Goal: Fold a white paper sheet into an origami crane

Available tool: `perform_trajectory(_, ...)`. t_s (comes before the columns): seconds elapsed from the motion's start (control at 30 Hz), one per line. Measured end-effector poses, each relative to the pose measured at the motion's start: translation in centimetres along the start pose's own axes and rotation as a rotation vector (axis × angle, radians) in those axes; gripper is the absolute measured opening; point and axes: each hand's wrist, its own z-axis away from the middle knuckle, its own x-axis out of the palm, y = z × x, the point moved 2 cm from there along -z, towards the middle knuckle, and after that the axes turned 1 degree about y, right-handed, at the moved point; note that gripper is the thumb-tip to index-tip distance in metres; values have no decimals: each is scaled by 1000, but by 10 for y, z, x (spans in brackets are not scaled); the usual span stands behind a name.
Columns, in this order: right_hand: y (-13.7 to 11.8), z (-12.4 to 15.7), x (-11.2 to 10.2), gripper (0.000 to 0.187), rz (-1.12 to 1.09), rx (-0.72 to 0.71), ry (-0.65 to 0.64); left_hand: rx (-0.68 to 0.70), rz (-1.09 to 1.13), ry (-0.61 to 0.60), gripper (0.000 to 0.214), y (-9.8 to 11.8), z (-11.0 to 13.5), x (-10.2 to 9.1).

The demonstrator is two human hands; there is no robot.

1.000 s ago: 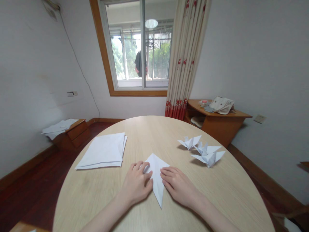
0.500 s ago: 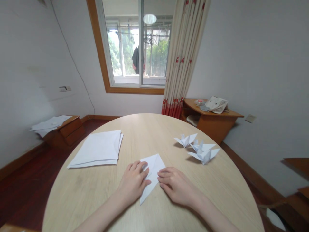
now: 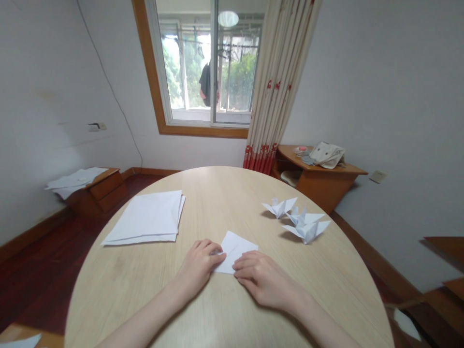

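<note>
A small folded sheet of white paper (image 3: 235, 244), roughly square with a crease across it, lies on the round table in front of me. My left hand (image 3: 201, 263) grips its left corner, thumb on top and the other fingers curled at the edge. At the lower right side, my right hand (image 3: 259, 275) has its fingers close together and pinched on the paper's edge, hiding that part. To the right stand several white paper cranes (image 3: 306, 231) with spread wings, set close to one another.
A stack of white paper sheets (image 3: 145, 217) lies at the left on the light wooden table (image 3: 221, 188). Beyond the table's edge are a low wooden cabinet (image 3: 107, 191) with papers on top and a corner cabinet (image 3: 326, 186) holding a cloth bag (image 3: 329, 155).
The folded paper has turned, and its long lower point no longer shows; it now looks squarer. My left hand has shifted slightly left, while my right hand stays almost in place.
</note>
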Motion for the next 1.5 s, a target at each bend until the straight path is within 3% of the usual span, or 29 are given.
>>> perform_trajectory(0.27,6,-1,5,29,-124,65,9,36,207,-20,39,-1,1,9)
perform_trajectory(0.53,10,-5,8,8,-101,101,27,19,262,-25,32,6,2,-2)
perform_trajectory(1.1,14,-7,10,14,-137,88,61,-4,340,-93,12,12,1,-16)
perform_trajectory(1.5,7,-11,16,14,-40,180,44,-27,405,-14,14,13,-1,-6)
